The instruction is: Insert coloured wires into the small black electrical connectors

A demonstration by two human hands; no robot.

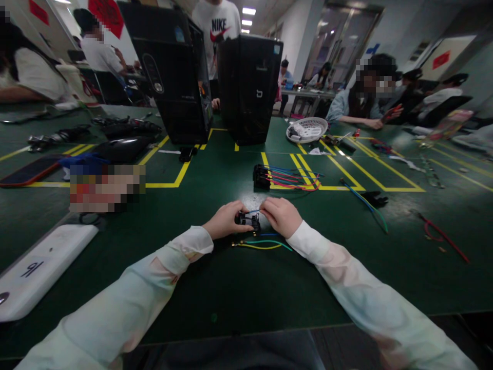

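Near the middle of the green table (239, 288), my left hand (226, 220) is closed around the left side of a small black plastic connector housing (250, 221). My right hand (282, 216) pinches a short blue wire (253, 210), whose other end reaches the top of the housing. Whether that end sits inside the housing I cannot tell. Just below my hands lie loose wires with metal terminals: a green wire (273, 241), a yellow wire (265, 247) and another blue one. Farther forward is a row of black connectors (262, 177) with red and blue wires.
Two black computer towers (171, 77) (250, 87) stand at the back, with a person behind them. A white basket (308, 128) is back right. More wires (370, 205) and a red wire (449, 241) lie right. A white case (46, 272) is left. Other people sit around.
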